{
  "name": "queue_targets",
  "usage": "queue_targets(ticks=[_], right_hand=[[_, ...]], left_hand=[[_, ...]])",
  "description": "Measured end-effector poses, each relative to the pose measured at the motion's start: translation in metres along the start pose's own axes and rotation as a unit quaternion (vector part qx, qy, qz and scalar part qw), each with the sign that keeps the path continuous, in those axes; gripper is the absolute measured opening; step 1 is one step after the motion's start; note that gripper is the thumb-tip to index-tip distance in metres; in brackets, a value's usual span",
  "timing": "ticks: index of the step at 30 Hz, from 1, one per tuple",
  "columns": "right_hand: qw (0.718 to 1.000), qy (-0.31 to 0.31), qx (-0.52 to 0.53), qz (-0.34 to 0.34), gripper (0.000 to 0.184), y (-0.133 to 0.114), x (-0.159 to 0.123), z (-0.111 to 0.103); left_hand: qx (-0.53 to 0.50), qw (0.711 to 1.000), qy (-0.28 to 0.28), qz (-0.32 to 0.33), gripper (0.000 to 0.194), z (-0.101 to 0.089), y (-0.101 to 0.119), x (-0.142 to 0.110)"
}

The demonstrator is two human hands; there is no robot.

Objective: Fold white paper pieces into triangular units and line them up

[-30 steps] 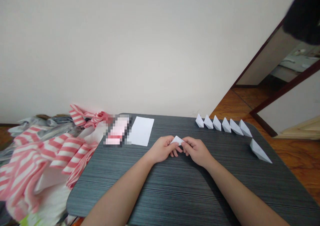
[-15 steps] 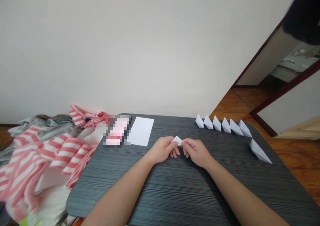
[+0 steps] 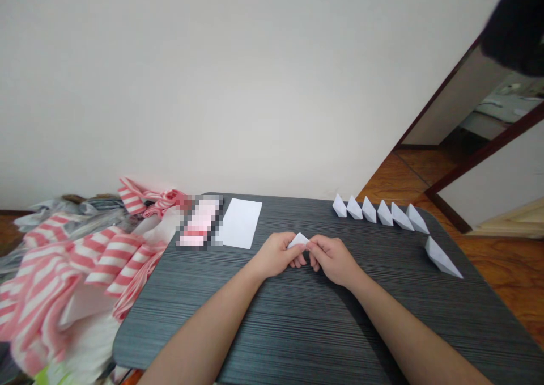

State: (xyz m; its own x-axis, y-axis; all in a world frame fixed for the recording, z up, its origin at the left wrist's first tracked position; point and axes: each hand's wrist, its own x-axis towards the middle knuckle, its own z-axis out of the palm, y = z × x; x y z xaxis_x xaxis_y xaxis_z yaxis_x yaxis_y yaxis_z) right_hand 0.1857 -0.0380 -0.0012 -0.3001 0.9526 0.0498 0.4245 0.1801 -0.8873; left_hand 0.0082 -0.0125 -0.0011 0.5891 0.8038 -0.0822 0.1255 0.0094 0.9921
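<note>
In the head view, a person's left hand [image 3: 278,254] and right hand [image 3: 334,259] are hovering over a dark wood-grain table [image 3: 297,331], their fingers closed and pinching a small white folded paper triangle [image 3: 298,241] between them, near the table's middle. Six folded paper pieces [image 3: 378,212] are standing in a row along the far right edge, a seventh folded paper piece [image 3: 442,257] is lying just below them, and a blank white sheet [image 3: 240,223] is lying beyond the left hand.
</note>
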Motion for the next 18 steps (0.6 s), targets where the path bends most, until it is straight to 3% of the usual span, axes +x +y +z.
queue_targets(ticks=[18], right_hand=[[1.000, -0.009, 0.011, 0.018, 0.025, 0.0028, 0.0011, -0.0014]], left_hand=[[-0.023, 1.000, -0.007, -0.001, 0.028, -0.0019, -0.0050, 0.0024]])
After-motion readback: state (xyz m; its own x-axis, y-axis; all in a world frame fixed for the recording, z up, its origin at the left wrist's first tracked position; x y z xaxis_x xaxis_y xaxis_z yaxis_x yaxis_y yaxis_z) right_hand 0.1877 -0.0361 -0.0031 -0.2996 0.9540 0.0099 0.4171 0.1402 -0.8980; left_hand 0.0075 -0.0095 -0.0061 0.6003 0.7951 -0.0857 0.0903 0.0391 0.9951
